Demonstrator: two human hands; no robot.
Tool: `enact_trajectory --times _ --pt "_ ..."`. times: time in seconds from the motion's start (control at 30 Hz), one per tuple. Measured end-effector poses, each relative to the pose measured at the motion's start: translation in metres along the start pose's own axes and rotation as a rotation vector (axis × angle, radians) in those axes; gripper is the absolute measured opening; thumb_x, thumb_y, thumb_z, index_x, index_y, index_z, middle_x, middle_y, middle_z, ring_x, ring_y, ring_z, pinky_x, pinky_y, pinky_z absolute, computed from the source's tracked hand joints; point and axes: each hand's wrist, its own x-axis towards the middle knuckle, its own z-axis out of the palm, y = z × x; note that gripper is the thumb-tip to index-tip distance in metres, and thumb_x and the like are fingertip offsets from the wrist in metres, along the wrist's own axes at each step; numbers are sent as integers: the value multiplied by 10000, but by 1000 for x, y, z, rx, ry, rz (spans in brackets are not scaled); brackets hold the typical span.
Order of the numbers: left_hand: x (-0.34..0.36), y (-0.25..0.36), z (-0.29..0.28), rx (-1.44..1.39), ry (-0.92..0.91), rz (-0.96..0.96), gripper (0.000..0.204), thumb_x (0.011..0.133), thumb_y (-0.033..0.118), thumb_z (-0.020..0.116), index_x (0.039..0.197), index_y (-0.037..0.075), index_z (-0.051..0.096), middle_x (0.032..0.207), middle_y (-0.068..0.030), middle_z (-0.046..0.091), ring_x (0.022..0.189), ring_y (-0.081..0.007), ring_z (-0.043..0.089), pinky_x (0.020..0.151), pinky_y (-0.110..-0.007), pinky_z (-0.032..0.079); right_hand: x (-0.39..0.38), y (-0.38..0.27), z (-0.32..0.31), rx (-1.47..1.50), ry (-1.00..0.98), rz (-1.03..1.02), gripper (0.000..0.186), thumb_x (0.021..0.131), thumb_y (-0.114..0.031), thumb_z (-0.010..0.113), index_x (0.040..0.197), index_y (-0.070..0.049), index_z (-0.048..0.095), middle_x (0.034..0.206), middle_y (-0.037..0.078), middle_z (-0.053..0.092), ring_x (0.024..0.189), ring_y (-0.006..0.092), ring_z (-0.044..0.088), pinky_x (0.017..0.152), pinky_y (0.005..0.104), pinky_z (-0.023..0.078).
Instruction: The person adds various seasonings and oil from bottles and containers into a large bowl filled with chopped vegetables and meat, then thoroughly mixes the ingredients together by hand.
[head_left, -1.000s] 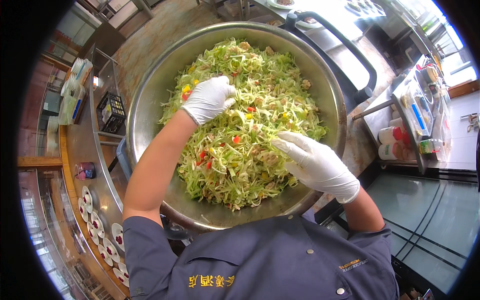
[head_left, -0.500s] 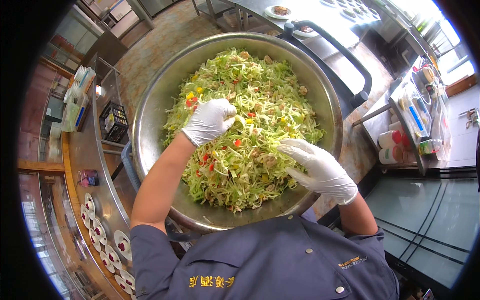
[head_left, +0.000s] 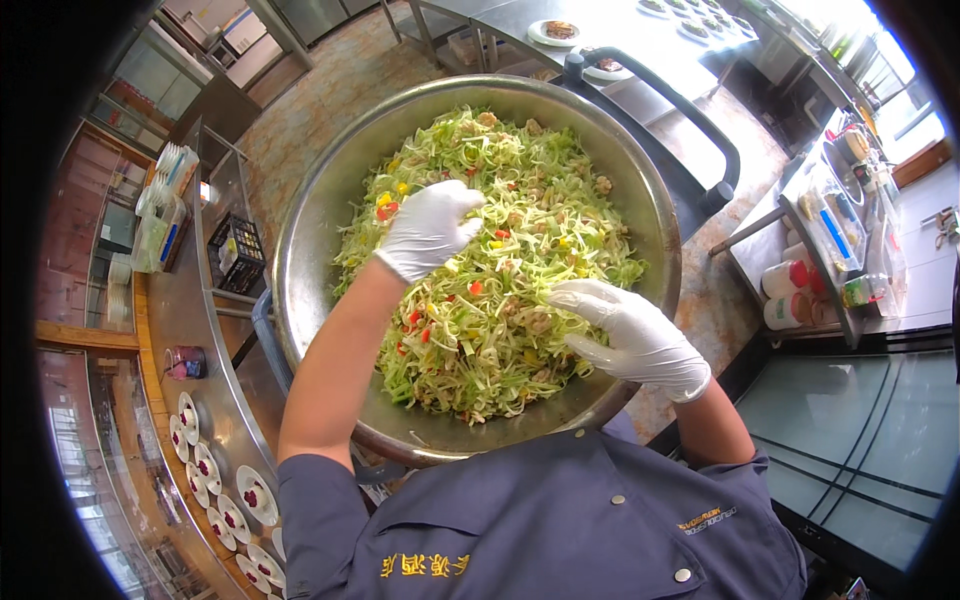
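Observation:
A wide steel bowl holds a large heap of pale green shredded salad, mixed with red and yellow pieces and small light-brown lumps. Over the left-centre of the heap is my left hand in a white glove, its fingers curled closed; what they hold, if anything, is hidden. My right hand, gloved as well, rests at the heap's right side. Its fingers are stretched out and apart, with nothing seen in them, and the tips meet the shreds.
Behind the bowl is a cart with a dark handle. On the left counter stand a black crate and several small white plates. A shelf with jars stands right, above a glass-topped unit.
My left hand has shifted slightly right and up over the salad, fingers still curled. My right hand stays almost in place.

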Motion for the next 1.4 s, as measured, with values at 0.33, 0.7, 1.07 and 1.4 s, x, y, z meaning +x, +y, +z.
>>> enact_trajectory --times 0.33,0.7,1.07,1.4 --pt "4 10 -24 -848 42 -372 137 892 119 661 903 -15 681 820 -52 671 705 -118 581 647 -262 466 -14 3 -10 83 40 43 413 841 -123 671 1237 -52 580 1212 169 590 1095 330 590 942 379 481" --pt "-62 124 -110 -1776 245 -335 139 843 112 651 891 -15 624 818 -152 656 658 -231 635 570 -340 539 5 10 -13 56 -10 63 409 824 -130 688 1214 -48 595 1199 191 603 1103 353 590 932 389 487" --pt "-82 164 -131 -1816 344 451 128 742 24 775 822 -57 716 763 -177 651 588 -239 593 510 -339 427 27 -5 -19 45 -39 46 399 806 -92 699 1196 -68 615 1196 152 615 1070 326 614 906 369 505" --pt "-119 57 -61 36 113 -224 400 789 106 695 1162 -10 610 939 -163 645 817 -291 638 742 -389 518 39 9 -18 93 13 8 291 786 -67 699 1073 -46 655 1025 128 646 925 280 633 829 363 516"
